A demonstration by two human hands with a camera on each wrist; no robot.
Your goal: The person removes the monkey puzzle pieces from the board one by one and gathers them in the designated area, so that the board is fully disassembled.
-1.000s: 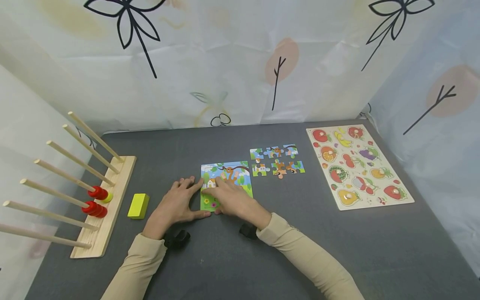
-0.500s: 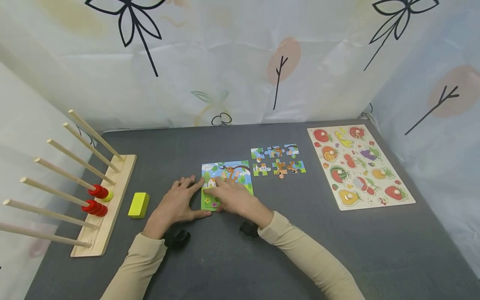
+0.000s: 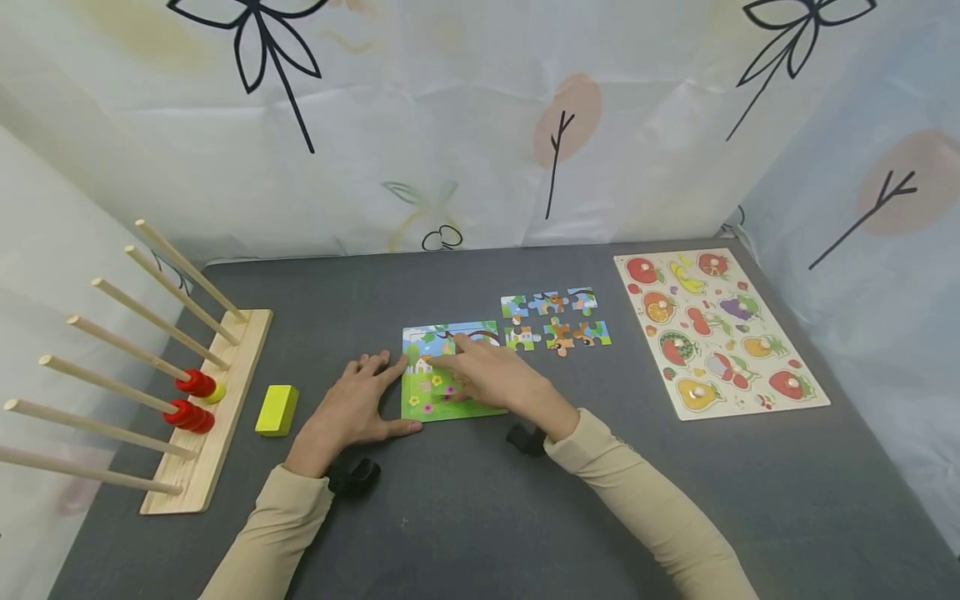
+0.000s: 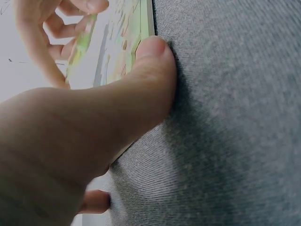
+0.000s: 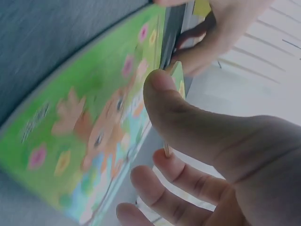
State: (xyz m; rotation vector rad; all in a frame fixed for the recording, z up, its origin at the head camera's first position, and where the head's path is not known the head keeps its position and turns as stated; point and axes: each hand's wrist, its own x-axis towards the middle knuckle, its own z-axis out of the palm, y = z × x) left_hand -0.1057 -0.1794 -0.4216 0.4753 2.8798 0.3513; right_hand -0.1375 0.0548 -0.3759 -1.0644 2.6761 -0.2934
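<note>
A jigsaw puzzle board [image 3: 415, 407] with a green and blue animal scene lies flat on the dark table. My left hand [image 3: 352, 407] rests at its left side, fingers spread; in the left wrist view the thumb [image 4: 153, 70] touches the board's edge. Over the board my right hand [image 3: 501, 377] pinches a green puzzle piece [image 3: 442, 382] with a flower on it. The right wrist view shows this piece [image 5: 178, 77] between thumb and fingers, tilted and raised off the board. Part of the board is hidden beneath the right hand.
Several loose puzzle pieces [image 3: 558, 321] lie in two rows right of the board. A fruit peg board [image 3: 716, 333] is at the far right. On the left stand a yellow block [image 3: 277, 410] and a wooden peg rack [image 3: 225, 425] with red and yellow rings.
My right hand has moved a little right and lifted a green puzzle piece off the board's lower left, showing more flowers beneath. My left hand has stayed in place.
</note>
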